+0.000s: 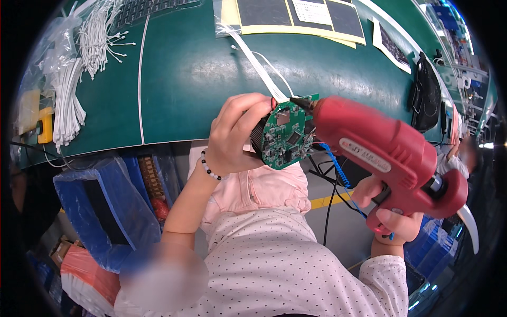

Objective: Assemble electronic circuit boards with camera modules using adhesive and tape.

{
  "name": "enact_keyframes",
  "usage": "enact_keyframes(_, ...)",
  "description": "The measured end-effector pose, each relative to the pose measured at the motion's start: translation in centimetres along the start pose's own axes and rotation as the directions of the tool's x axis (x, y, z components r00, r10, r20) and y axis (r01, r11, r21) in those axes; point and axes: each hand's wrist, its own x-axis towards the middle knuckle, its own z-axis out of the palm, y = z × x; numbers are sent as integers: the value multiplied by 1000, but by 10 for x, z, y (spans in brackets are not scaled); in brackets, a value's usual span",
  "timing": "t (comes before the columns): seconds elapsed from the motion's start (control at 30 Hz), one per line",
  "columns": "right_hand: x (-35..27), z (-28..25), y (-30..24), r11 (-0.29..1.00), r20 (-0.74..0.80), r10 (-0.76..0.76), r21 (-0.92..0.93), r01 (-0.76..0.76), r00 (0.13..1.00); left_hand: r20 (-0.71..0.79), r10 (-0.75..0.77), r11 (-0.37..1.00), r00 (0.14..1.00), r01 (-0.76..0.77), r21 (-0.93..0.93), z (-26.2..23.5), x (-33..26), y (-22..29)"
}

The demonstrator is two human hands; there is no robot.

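My left hand [232,132] is closed around a rounded green circuit board [288,137] with a dark body behind it, held upright just off the table's near edge. White cables [259,66] run from the board's top edge up across the table. My right hand [393,224] grips the handle of a red hot glue gun [380,137]. Its dark nozzle [302,104] points left and meets the top edge of the board, beside the cable end; whether it touches is hard to tell. A white glue stick [469,227] sticks out of the gun's rear.
Bundles of white cables [68,100] and a yellow tool [45,126] lie at the left of the green table [185,79]. Yellow-edged dark sheets [264,16] lie at the back, a black pouch [425,95] at the right. A blue bin [90,211] stands below left. Another person [458,161] is far right.
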Motion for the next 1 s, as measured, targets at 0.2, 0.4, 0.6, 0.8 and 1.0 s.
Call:
enact_keyframes(0.2, 13, -3, -2, 994, 54, 31, 103, -37, 998, 29, -88, 995, 996, 87, 40, -2, 1, 2)
enact_keyframes(0.4, 29, 3, 5, 970, 63, 86, 222, -98, 994, 46, -144, 989, 989, 142, 47, -1, 4, 1)
enact_keyframes(0.6, 43, -8, 10, 909, 243, 48, 391, -143, 969, 56, -182, 979, 982, 175, 106, -3, 10, 3)
enact_keyframes(0.8, 46, -7, 10, 854, 251, 92, 477, -206, 964, 89, -317, 948, 944, 312, 58, -4, 13, 5)
enact_keyframes(1.0, 50, -7, 16, 704, 321, 109, 643, -301, 941, 207, -369, 929, 906, 364, 61, -14, 18, 4)
